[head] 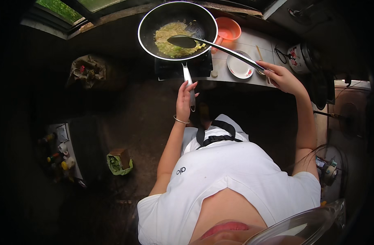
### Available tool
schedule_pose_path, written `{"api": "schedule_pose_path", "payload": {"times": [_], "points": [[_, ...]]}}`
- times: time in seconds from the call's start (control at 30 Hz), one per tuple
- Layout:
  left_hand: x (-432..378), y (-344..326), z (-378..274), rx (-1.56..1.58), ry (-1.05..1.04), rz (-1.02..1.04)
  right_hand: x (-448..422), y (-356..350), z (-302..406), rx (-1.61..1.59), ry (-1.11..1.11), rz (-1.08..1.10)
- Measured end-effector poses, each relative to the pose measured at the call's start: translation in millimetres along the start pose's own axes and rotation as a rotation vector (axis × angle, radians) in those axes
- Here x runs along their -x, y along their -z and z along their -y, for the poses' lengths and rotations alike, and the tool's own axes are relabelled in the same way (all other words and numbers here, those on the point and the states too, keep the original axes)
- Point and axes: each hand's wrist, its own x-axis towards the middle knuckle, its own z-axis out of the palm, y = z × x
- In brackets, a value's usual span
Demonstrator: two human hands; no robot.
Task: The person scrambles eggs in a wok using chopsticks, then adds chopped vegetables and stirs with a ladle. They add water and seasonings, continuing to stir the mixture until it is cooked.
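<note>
A dark wok with a pale rim stands on a black cooktop. Yellow-green food, perhaps egg with chopped vegetables, lies spread on its bottom. My right hand grips the end of a long-handled black cooking spoon or ladle, whose head rests over the food. At the wok's metal handle is my left hand, its fingers laid around the handle with the tips lifted. Below the spoon's handle sits a white plate with a floral rim.
An orange plastic dipper stands right of the wok on the tiled counter. Chopsticks lie near the plate, and a floral-patterned electric cooker is farther right. At lower left, a green-lined bin stands on the floor.
</note>
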Motion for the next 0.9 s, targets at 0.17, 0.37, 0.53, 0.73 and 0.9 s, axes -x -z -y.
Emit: {"api": "schedule_pose_path", "payload": {"times": [0.17,0.37,0.53,0.73,0.9], "points": [[-1.1,-1.7,-2.7,-0.013,0.012,0.001,-37.0,-20.3,13.9,0.291,0.103,-0.087],[-0.2,2.2,0.0,-0.022,0.000,0.003,-99.8,10.2,8.9,0.226,0.186,-0.250],[-2.0,-0.3,-1.6,-0.004,0.010,0.010,-134.4,-2.0,0.5,0.620,0.327,-0.387],[0.6,1.9,1.7,-0.025,0.008,0.001,-37.6,25.8,23.0,0.579,0.201,-0.240],[-0.2,1.1,-0.7,-0.029,0.009,0.010,-4.5,49.1,25.5,0.666,0.270,-0.180]]}}
